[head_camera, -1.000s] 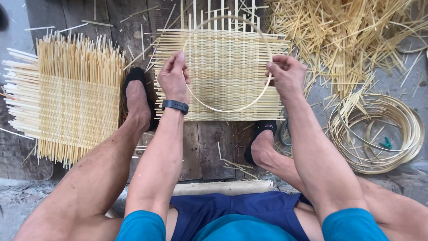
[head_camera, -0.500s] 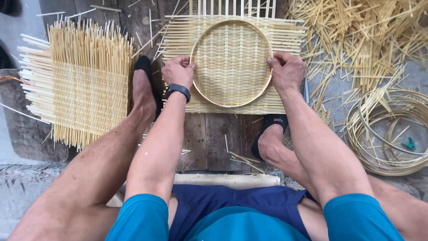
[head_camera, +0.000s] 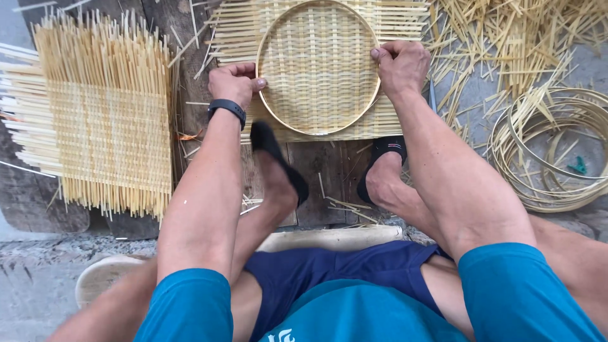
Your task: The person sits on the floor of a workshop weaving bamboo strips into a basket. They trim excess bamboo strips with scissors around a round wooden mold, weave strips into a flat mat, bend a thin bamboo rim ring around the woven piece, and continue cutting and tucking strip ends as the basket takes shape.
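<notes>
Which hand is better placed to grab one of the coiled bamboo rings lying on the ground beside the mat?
Likely the right hand. It grips the round hoop's right edge, on the same side as the coiled rings. The left hand holds the opposite edge, farther from them.

The gap left of the hoop (head_camera: 318,66) is hemmed by a woven mat (head_camera: 104,114); loose strips (head_camera: 506,44) and coiled hoops (head_camera: 557,152) crowd the right.

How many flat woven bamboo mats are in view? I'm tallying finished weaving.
2. One square woven bamboo mat lies at left on the boards. The other woven bamboo mat lies under the round bamboo hoop that both hands press. More may be out of frame.
</notes>
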